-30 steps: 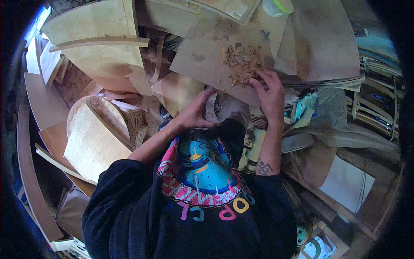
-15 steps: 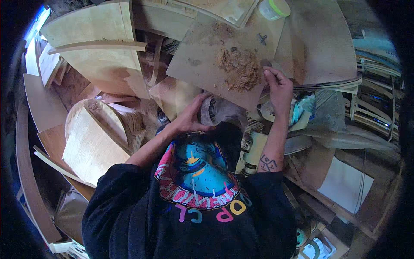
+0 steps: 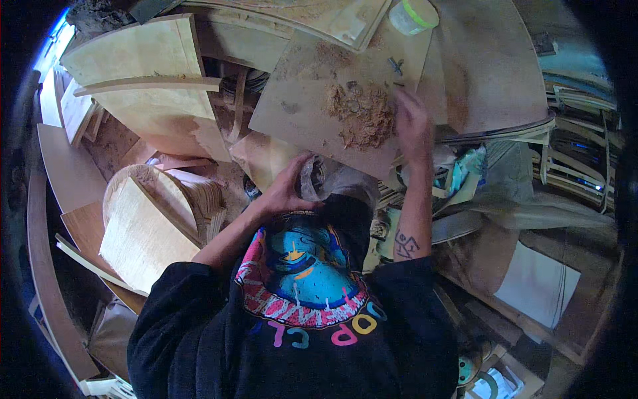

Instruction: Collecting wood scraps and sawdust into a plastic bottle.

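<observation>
My left hand (image 3: 287,188) is closed round the rim of a clear plastic bag (image 3: 352,184), keeping its mouth spread below the near edge of a flat board (image 3: 279,123). Dark bits show inside the bag; I cannot make out what they are. On the board lies a heap of brown wood shavings and sawdust (image 3: 372,120) with a few small dark pieces among it. My right hand (image 3: 413,123) is over the board at the heap's right side, fingers bent together and blurred by motion. What they pinch, if anything, is hidden.
A small dark cross-shaped piece (image 3: 395,66) lies beyond the heap, near a white tub with a green rim (image 3: 413,16). Curved plywood sheets (image 3: 143,53) lean at left, above a stack of rounded wood panels (image 3: 149,213). Wooden frames (image 3: 578,153) stand at right.
My right hand has shifted slightly away from me and left, toward the heap's edge. The small dark round piece at its fingertips no longer shows clearly. My left hand stays at the bag.
</observation>
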Demonstrator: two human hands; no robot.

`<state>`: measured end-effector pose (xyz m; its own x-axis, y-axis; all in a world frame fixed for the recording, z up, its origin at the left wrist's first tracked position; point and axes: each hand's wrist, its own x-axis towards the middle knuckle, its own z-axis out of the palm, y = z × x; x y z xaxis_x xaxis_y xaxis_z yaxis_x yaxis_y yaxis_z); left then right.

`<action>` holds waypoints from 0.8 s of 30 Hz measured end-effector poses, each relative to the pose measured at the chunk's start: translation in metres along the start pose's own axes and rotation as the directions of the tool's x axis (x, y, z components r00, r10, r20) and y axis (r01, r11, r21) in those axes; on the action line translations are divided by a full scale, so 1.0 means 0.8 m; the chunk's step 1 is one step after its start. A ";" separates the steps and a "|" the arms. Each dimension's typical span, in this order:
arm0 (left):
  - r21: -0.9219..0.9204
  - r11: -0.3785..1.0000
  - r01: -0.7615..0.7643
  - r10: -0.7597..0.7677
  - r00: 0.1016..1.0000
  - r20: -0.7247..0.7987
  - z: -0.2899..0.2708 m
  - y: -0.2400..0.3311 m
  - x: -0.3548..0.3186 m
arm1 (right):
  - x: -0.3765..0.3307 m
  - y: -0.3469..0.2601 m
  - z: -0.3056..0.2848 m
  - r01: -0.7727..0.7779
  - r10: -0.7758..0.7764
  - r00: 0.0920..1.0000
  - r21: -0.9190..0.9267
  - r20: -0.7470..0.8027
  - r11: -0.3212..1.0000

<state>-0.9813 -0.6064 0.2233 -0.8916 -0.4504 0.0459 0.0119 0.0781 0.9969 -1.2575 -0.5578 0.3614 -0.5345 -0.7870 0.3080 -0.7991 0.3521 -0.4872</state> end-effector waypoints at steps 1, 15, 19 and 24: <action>-0.030 1.000 -0.006 0.006 1.000 0.002 0.002 -0.006 0.000 | -0.004 -0.015 0.007 0.172 -0.166 0.984 -0.116 0.058 0.978; -0.032 0.999 -0.032 0.033 0.999 0.003 0.001 -0.001 0.002 | -0.034 -0.056 -0.015 0.058 -0.077 0.965 0.081 0.250 0.995; -0.017 0.999 -0.032 0.033 0.999 0.022 0.000 0.007 0.003 | -0.027 -0.052 -0.018 0.106 -0.120 0.944 0.063 0.306 0.992; -0.113 0.993 -0.012 0.012 1.000 0.002 0.005 -0.001 -0.002 | -0.019 -0.054 -0.021 -0.070 0.044 0.926 0.056 0.375 0.996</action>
<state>-0.9820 -0.6024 0.2219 -0.8925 -0.4474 0.0579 0.0736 -0.0178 0.9971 -1.2190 -0.5525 0.3916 -0.4271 -0.9032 -0.0422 -0.7432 0.3772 -0.5525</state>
